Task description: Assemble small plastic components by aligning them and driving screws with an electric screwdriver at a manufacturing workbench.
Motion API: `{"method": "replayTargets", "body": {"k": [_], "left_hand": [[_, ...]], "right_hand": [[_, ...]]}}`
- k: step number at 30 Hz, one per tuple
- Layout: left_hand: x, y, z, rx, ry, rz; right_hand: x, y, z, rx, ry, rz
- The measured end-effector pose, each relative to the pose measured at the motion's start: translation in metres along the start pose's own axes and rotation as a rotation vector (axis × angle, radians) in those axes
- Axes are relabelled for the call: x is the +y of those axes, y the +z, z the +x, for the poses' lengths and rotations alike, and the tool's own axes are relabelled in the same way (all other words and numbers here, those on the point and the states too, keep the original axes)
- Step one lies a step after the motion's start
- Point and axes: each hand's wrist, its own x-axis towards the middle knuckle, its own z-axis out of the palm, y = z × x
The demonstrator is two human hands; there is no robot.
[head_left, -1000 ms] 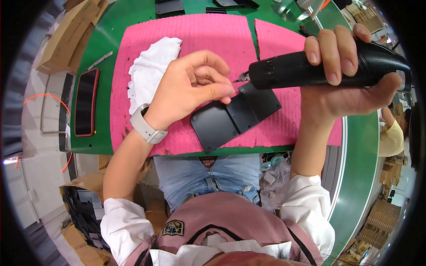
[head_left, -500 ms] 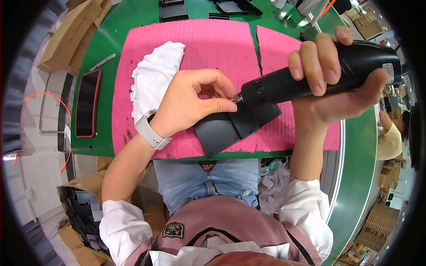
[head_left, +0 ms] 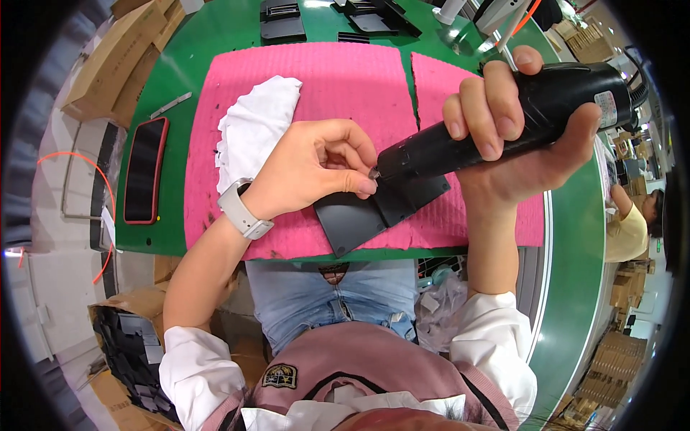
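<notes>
My right hand point(head_left: 528, 169) is wrapped round a black power screwdriver point(head_left: 424, 149), held slantwise with its tip toward the left. At that tip, the thumb and fingers of my left hand point(head_left: 302, 161) are pinched together. Whatever small thing they hold is too small to make out beside the metal bit point(head_left: 374, 173). Beneath both hands lies a flat black plastic part point(head_left: 352, 218) with a raised ridge, near the front edge of the pink foam mat point(head_left: 345, 79). The fingers and the screwdriver hide its far side.
A crumpled white cloth point(head_left: 255, 118) lies left on the mat. Further left are a red-edged phone point(head_left: 146, 172) and a thin metal tool point(head_left: 170, 105) on the green table. More black parts point(head_left: 282, 27) sit at the back. A co-worker point(head_left: 625, 233) is at far right.
My right hand and the screwdriver have moved a little left. The left pinch has stayed at the bit, shifting slightly left and lower. The whole view has shifted a little.
</notes>
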Motion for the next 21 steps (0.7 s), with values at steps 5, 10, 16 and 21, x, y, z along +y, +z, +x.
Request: {"method": "replayTargets", "body": {"k": [5,10,16,21], "left_hand": [[0.004,0.006,-0.003,-0.079,0.044,-0.064],[0.004,0.009,0.001,-0.028,0.247,0.333],[-0.012,0.019,0.006,-0.088,0.477,0.788],[-0.016,0.021,0.005,-0.079,0.481,0.809]], "right_hand": [[-0.007,0.0,0.002,0.016,0.089,0.101],[-0.022,0.003,-0.01,-0.132,0.111,-0.02],[-0.026,0.012,-0.026,-0.293,0.1,-0.196],[-0.021,0.011,-0.026,-0.278,0.124,-0.24]]}}
